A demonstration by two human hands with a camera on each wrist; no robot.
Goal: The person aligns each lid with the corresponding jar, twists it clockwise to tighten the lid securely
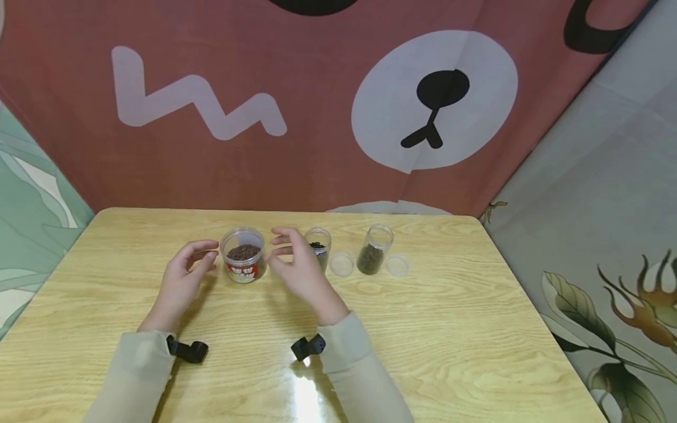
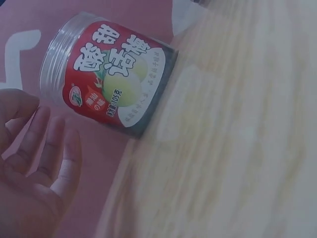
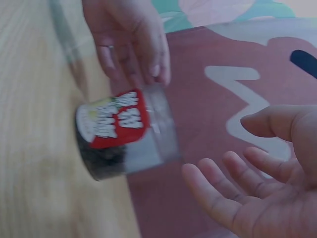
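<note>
A clear plastic jar [image 1: 244, 273] with a red label and dark brown contents stands upright and uncovered on the table. My left hand [image 1: 182, 276] is just left of it, fingers loosely bent and holding nothing. On the other side, my right hand [image 1: 300, 267] hovers beside the jar with thumb and fingers spread apart. The left wrist view shows pale round fruit on the jar's label [image 2: 114, 74], with the left fingers short of the wall. In the right wrist view, the left hand [image 3: 131, 39] overlaps the jar's rim.
Behind the right hand, partly hidden, stands a small clear jar [image 1: 321, 251] with dark contents. Farther right is another small jar [image 1: 372, 257], also uncovered. Two clear round lids [image 1: 342, 264] lie by them on the wooden table [image 1: 449, 329]. A printed cloth [image 1: 317, 170] hangs behind.
</note>
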